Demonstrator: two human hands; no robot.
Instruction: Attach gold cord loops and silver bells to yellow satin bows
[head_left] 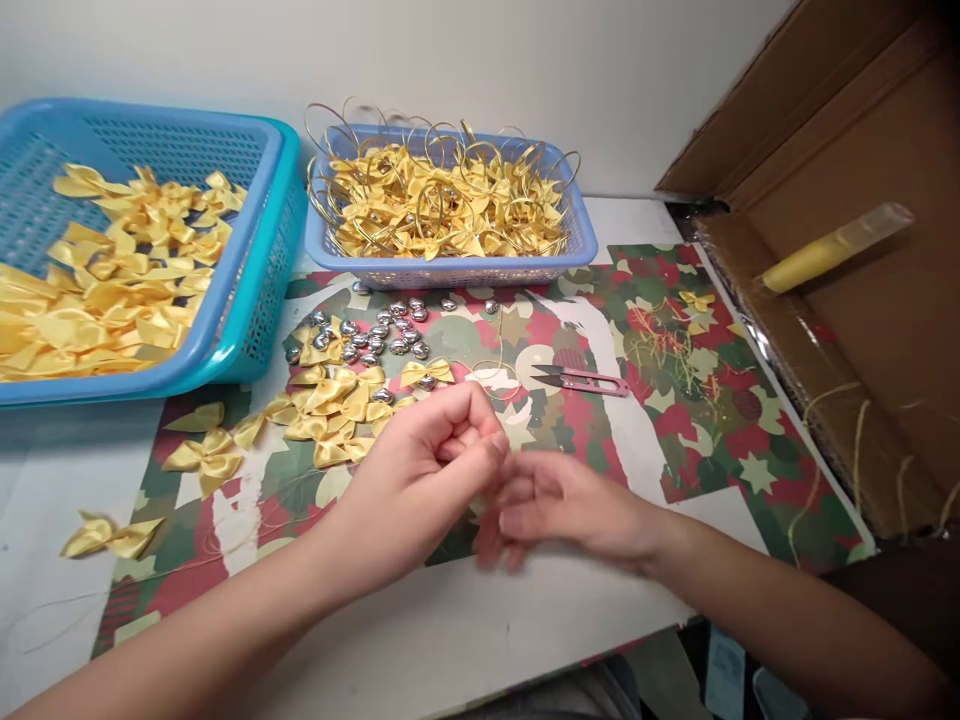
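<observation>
My left hand (424,470) is curled into a loose fist over the patterned paper mat (675,420), fingertips pinched together; what it pinches is too small to make out. My right hand (562,505) lies just right of it, fingers blurred by motion and pointing toward the left fingertips. Loose yellow ribbon bows (330,405) lie just beyond the left hand. A cluster of small silver heart beads (375,335) sits behind them. Red thread snips (581,380) lie on the mat beyond the right hand.
A large blue basket (247,290) of yellow bows sits at the far left. A smaller blue basket (450,270) holds bows with gold loops. An open cardboard box (847,300) with a spool of gold thread (832,248) stands at the right. Stray bows (109,535) lie near the left edge.
</observation>
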